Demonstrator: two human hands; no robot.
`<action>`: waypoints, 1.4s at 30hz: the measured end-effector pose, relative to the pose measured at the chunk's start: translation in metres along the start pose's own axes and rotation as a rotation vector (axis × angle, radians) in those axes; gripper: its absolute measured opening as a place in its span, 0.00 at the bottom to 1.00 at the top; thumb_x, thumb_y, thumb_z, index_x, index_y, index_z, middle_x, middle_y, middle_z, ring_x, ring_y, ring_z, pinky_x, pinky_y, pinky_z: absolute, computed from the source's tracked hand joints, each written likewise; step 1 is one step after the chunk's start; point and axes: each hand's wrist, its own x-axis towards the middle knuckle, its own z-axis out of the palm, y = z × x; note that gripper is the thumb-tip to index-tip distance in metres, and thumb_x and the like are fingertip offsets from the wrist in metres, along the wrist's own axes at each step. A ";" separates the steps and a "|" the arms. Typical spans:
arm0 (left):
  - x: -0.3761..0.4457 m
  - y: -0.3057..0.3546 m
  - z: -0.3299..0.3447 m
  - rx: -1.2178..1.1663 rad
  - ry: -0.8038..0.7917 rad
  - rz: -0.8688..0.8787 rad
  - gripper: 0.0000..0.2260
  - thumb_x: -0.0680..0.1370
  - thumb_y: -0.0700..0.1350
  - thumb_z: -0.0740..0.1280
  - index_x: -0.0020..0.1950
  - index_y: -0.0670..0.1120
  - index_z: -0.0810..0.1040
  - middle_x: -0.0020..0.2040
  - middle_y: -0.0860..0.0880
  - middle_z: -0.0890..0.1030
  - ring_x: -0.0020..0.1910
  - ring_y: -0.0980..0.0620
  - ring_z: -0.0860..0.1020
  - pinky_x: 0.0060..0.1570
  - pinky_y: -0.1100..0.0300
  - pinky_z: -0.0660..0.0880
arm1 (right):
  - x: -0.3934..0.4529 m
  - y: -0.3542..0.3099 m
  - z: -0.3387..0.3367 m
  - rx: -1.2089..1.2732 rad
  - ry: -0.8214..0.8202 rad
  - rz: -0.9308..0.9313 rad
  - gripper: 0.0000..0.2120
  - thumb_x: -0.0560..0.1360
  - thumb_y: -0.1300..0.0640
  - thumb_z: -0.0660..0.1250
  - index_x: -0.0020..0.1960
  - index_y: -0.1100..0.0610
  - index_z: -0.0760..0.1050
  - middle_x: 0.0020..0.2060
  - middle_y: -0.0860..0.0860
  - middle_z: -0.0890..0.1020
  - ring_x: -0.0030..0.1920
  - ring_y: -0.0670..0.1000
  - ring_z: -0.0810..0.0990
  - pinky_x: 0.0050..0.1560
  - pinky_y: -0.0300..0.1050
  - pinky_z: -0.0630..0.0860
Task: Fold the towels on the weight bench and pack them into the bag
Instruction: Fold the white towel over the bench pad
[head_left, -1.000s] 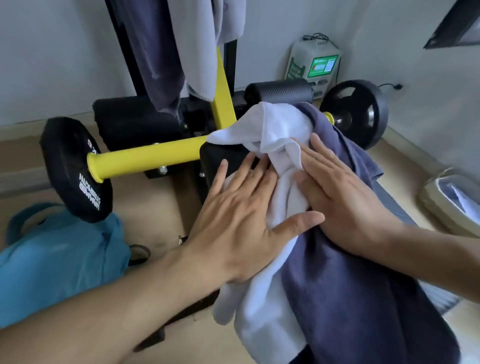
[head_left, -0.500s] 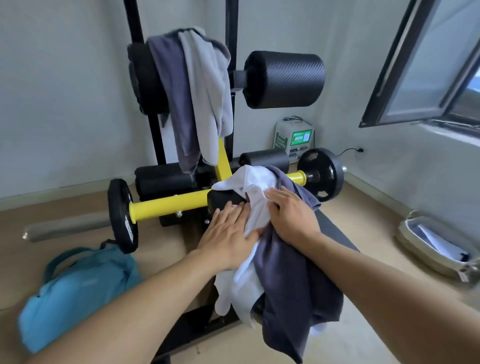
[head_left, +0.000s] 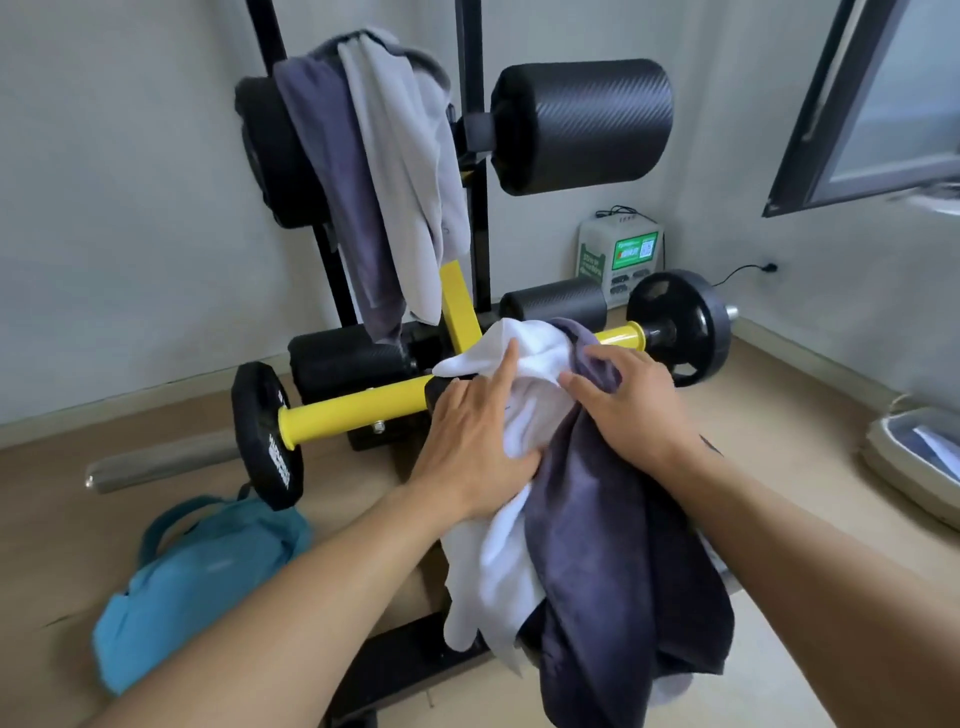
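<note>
We rest our left hand (head_left: 475, 441) flat on the white towel (head_left: 519, 395) while our right hand (head_left: 631, 402) grips the dark towel (head_left: 613, 545), separating them for folding.

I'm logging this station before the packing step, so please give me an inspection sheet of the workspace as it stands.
Surface: weight bench, mostly covered by towels.
Job's things: white towel and dark grey towel unfolded on the bench; two more towels hang on the upper roller; blue bag on the floor.
Clutter: beige tray, grey bar.
Grips: left hand on white towel; right hand grips dark towel.
Cables: black cord to wall.
Surroundings: window.
</note>
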 end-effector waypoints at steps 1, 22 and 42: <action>0.009 0.001 0.000 -0.061 -0.016 -0.068 0.44 0.74 0.57 0.69 0.83 0.57 0.47 0.61 0.52 0.74 0.63 0.48 0.70 0.67 0.52 0.65 | 0.001 0.000 -0.004 -0.026 -0.054 0.047 0.28 0.74 0.42 0.73 0.70 0.51 0.74 0.67 0.50 0.77 0.68 0.53 0.73 0.67 0.48 0.70; 0.035 -0.028 -0.059 -1.002 0.555 -0.492 0.16 0.75 0.53 0.72 0.60 0.49 0.79 0.54 0.50 0.85 0.54 0.51 0.84 0.60 0.46 0.80 | 0.022 -0.004 -0.039 0.317 0.460 0.110 0.19 0.74 0.67 0.58 0.55 0.48 0.79 0.46 0.43 0.82 0.53 0.47 0.80 0.56 0.40 0.75; 0.027 0.033 -0.102 -1.167 0.197 -0.096 0.11 0.68 0.44 0.79 0.36 0.51 0.77 0.42 0.49 0.80 0.44 0.50 0.77 0.45 0.54 0.77 | 0.002 -0.054 -0.042 0.927 -0.549 0.014 0.35 0.72 0.33 0.70 0.70 0.54 0.75 0.66 0.62 0.78 0.67 0.60 0.78 0.66 0.61 0.73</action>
